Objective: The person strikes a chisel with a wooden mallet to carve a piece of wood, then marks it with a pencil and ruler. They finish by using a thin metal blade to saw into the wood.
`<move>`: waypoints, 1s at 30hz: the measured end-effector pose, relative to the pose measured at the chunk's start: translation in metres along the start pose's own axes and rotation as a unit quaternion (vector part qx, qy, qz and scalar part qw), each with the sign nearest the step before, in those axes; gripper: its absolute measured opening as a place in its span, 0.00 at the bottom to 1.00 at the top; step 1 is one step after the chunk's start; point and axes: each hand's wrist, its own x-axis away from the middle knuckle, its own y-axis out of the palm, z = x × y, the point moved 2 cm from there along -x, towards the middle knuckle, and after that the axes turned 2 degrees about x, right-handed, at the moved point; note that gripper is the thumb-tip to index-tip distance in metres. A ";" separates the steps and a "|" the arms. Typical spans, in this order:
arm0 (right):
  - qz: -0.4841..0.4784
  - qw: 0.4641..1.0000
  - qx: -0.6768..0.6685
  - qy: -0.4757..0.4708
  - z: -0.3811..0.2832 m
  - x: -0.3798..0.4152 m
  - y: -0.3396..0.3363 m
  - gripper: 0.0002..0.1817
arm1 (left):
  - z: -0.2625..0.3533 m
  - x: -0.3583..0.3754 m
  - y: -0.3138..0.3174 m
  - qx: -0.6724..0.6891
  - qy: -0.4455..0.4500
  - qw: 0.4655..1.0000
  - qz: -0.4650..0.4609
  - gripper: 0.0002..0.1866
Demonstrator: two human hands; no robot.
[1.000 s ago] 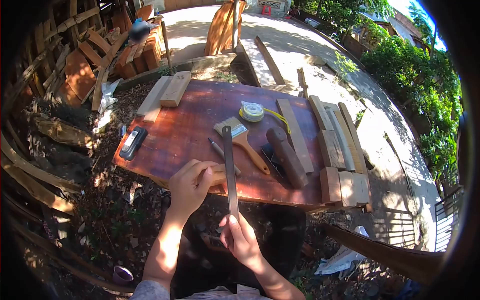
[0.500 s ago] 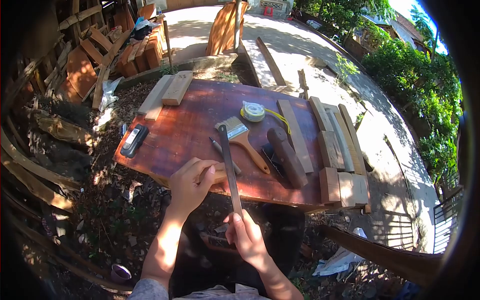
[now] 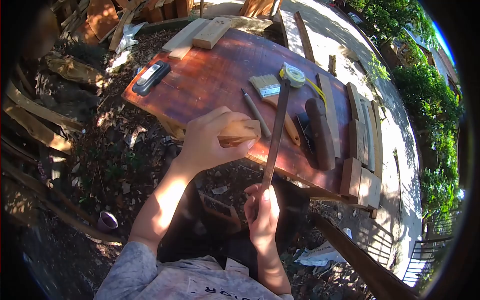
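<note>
My left hand is wrapped round a small wooden block with angled faces, just over the table's near edge. My right hand grips the lower end of a long, flat, dark file, which points up and away from me. The file is to the right of the block, apart from it. Beyond the hands lie a grey pen-like tool, a paintbrush partly behind the file, and a yellow tape measure. Farther right is a dark wooden hand plane.
The reddish wooden table carries a black case at its left edge. Boards lie at the far left corner, and wood pieces line the right side. A dark beam slants at lower right.
My left hand has lifted the block nearer to me. The file has shifted right in my right hand's grip. The view has tilted downward and turned, so the table sits higher.
</note>
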 end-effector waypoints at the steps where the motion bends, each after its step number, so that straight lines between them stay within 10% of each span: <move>1: 0.000 1.000 0.028 -0.013 0.007 -0.001 -0.002 0.22 | -0.001 -0.001 0.000 -0.004 0.011 1.000 0.002 0.23; 30: 0.006 0.998 0.026 -0.058 -0.010 -0.043 0.029 0.11 | -0.012 0.000 -0.001 0.009 -0.011 0.999 -0.047 0.29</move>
